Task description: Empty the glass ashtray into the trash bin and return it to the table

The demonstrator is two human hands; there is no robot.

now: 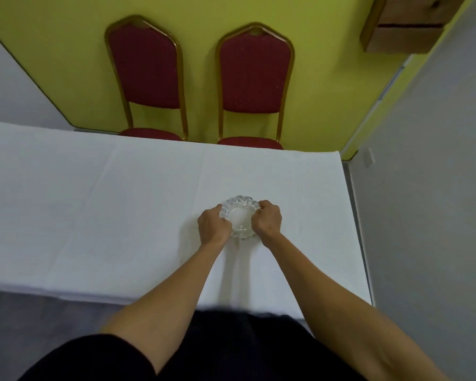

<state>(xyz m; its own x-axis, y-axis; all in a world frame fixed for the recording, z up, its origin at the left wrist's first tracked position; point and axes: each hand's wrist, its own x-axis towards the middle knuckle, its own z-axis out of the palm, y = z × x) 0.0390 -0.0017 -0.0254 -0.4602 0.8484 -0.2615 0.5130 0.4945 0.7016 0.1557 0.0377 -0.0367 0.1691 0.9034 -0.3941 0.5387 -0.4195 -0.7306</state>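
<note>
A round clear glass ashtray [240, 214] with a scalloped rim sits on the white tablecloth of the table [107, 210], right of centre. My left hand [213, 225] grips its left rim and my right hand [268, 218] grips its right rim, fingers curled over the edge. The ashtray's bowl looks clear, with nothing visible inside. No trash bin is in view.
Two red chairs with gold frames [149, 75] [254, 81] stand against the yellow wall behind the table. A grey wall [429, 188] runs close along the table's right edge. A wooden shelf [404, 26] hangs at the upper right.
</note>
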